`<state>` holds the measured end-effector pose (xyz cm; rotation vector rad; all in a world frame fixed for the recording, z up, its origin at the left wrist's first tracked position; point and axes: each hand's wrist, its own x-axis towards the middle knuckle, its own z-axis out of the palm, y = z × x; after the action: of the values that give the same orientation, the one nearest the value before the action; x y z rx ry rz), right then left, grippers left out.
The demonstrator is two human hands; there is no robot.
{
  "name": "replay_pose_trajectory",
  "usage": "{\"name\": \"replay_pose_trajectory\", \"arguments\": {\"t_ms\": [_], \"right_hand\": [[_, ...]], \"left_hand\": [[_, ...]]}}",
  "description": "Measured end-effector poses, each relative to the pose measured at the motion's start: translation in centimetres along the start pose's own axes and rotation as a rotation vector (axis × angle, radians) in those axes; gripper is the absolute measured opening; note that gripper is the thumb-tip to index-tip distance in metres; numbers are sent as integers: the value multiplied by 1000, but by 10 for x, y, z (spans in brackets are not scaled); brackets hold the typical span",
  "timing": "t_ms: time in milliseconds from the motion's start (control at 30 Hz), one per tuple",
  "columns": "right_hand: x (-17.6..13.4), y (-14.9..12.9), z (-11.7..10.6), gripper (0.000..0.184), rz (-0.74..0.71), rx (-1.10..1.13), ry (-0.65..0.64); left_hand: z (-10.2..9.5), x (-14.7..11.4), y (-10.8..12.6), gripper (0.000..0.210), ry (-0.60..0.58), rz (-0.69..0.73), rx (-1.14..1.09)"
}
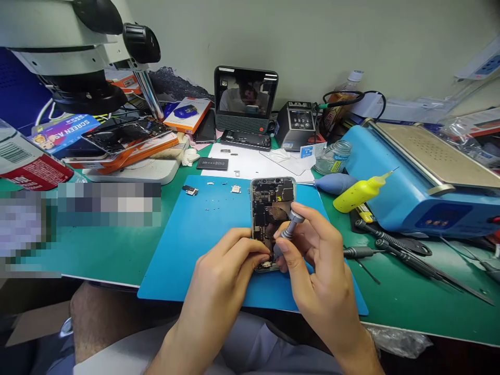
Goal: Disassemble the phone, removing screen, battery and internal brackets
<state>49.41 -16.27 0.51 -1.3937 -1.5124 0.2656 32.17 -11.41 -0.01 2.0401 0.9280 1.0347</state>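
Observation:
An opened smartphone (261,208) lies on the blue mat (172,260), its circuit boards bare. My right hand (322,265) grips a grey precision screwdriver (289,228), one finger on its end cap. The tool leans over the lower half of the phone, and its tip is hidden by my fingers. My left hand (224,271) is at the phone's lower left edge, fingers bent and pressed together by the screwdriver's lower end. Whether they pinch a small part there is hidden. Up the mat sit a small metal part (235,189), a dark module (190,190) and several tiny screws (213,209).
Behind the mat, a phone battery (212,164) rests on white paper (250,161). A microscope (89,78) overhangs the left. To the right are a blue heating-plate machine (406,192), a yellow needle bottle (359,194), a glass jar (334,157) and tweezers (429,268).

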Motion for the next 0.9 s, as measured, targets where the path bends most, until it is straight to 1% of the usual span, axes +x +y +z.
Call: {"name": "replay_pose_trajectory", "arguments": {"t_ms": [233,467,567,667,767,900], "right_hand": [[1,-1,0,54,4,-41,-7],[17,-5,-2,50,-39,-134,-104],[21,-5,-3,50,-52,-103,-131],[23,-5,-2,52,-29,-64,-135],[24,-7,-2,51,-20,-93,-126],[27,-10,-3,48,-23,-120,-161]], "left_hand": [[1,0,-1,22,2,-13,3],[1,1,0,22,5,3,8],[2,1,0,24,18,24,19],[2,1,0,24,33,29,47],[1,1,1,22,25,20,49],[0,2,2,22,9,14,48]]}}
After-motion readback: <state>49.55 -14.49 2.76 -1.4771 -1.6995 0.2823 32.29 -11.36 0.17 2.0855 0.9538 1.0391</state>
